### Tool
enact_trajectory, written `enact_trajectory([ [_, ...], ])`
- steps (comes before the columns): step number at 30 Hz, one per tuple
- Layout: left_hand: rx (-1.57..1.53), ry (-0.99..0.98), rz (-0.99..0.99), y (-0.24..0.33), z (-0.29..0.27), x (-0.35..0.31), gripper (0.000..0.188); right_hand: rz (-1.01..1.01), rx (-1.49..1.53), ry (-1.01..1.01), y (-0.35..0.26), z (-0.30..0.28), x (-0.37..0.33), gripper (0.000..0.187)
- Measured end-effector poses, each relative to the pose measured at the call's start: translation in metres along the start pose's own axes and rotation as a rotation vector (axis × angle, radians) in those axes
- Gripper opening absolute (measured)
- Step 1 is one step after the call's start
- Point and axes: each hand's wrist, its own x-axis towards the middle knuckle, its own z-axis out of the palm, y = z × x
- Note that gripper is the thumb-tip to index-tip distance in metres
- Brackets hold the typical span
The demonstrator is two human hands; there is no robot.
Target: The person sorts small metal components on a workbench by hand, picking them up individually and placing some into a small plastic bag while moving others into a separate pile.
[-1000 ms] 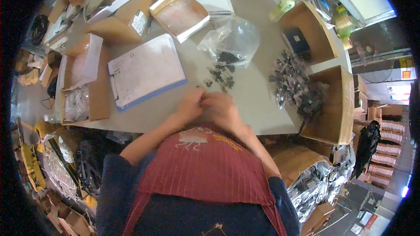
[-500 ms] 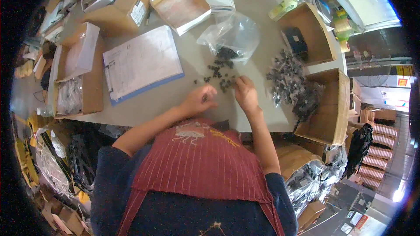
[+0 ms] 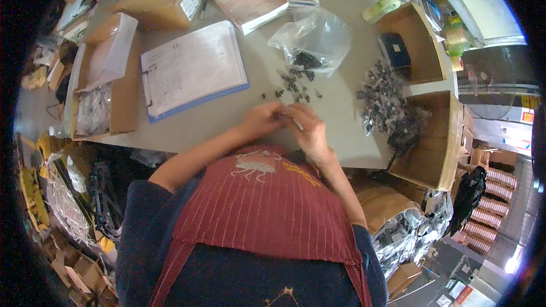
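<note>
My left hand and my right hand meet at the near side of the table, fingertips touching. The left is closed around a small dark part, only a bit of which shows between the fingers. My right fingers are bent and pressed together against the left hand; what they hold is hidden. Just beyond both hands lies a loose scatter of small black parts. Behind it a clear plastic bag rests with its mouth toward me and more black parts inside.
On the left lie a clipboard with papers and an open carton. A shallow white box stands at the back. To the right are a heap of small bagged dark parts, two open cardboard boxes and a bottle.
My right hand has come back from the black parts to meet my left hand, which has turned over and closed. The whole view has shifted slightly.
</note>
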Motion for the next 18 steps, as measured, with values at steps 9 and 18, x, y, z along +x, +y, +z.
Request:
enact_trajectory([
  [9, -0.106, -0.061, -0.044, 0.017, -0.004, 0.004, 0.026, 0.326, -0.271, 0.093, 0.051, -0.024, -0.002, 0.024],
  [18, -0.052, -0.027, 0.000, 0.012, -0.003, 0.003, 0.029, 0.178, -0.559, 0.018, 0.066, -0.005, 0.008, 0.016],
])
